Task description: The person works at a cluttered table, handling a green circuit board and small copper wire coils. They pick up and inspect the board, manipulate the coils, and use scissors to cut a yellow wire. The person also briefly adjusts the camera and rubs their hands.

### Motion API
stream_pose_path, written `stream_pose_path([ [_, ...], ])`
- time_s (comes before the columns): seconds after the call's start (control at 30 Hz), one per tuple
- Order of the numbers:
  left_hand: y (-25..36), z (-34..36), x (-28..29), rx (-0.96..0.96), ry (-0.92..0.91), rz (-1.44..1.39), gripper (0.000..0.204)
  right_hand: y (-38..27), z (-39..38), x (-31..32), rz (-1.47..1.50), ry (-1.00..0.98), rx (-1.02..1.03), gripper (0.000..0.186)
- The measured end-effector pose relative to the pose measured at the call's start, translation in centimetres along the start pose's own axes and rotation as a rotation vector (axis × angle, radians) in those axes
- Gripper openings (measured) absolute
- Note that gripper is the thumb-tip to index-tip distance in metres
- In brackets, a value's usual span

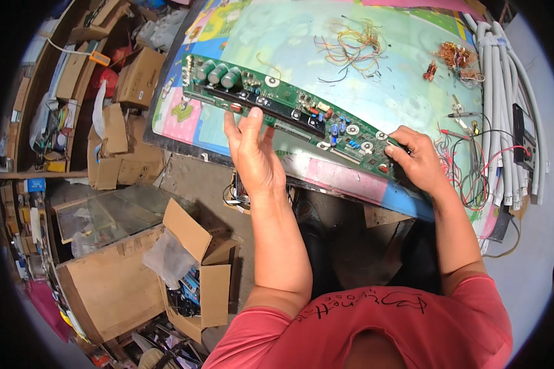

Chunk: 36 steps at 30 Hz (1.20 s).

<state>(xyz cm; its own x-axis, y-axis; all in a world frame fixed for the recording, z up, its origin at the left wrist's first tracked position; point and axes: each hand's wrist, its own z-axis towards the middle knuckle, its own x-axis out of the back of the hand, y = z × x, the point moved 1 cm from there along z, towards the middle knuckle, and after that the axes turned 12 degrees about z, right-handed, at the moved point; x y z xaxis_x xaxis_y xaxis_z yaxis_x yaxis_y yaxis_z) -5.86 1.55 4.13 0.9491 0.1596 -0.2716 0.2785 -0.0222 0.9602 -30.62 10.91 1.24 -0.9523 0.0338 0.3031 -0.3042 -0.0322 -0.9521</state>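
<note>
A long, narrow circuit board (pixel 289 107) is held up over the near left part of the worktop (pixel 277 24), slanting so that its right end hangs by the near edge. The right hand (pixel 418 161) pinches that end, thumb pressed on the upper face. The left hand (pixel 255 150), palm turned upward, has its fingertips against the near long edge; whether it pinches there I cannot tell.

The board's stiff green surface carries three plump, sleeved cylinders (pixel 215 75) at its left end, a straight black bar and smaller blue, rounded parts towards the right.

Beneath it, the worktop has a smooth, glossy printed covering. Thin, loosely tangled wires (pixel 360 43) lie towards the far edge, with a frizzy copper-coloured bundle (pixel 458 55) near the far right corner. Smooth white tubes (pixel 490 98) run along the right edge, beside a boxy dark meter (pixel 524 132) and its thin red and black leads.
</note>
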Motion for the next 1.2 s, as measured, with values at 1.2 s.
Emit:
stream_pose_path([
  [1.2,-2.7,-1.4,-2.6,0.332,-0.295,-0.22,0.028,0.3,-0.4,0.7,0.304,-0.067,-0.095,0.018],
])
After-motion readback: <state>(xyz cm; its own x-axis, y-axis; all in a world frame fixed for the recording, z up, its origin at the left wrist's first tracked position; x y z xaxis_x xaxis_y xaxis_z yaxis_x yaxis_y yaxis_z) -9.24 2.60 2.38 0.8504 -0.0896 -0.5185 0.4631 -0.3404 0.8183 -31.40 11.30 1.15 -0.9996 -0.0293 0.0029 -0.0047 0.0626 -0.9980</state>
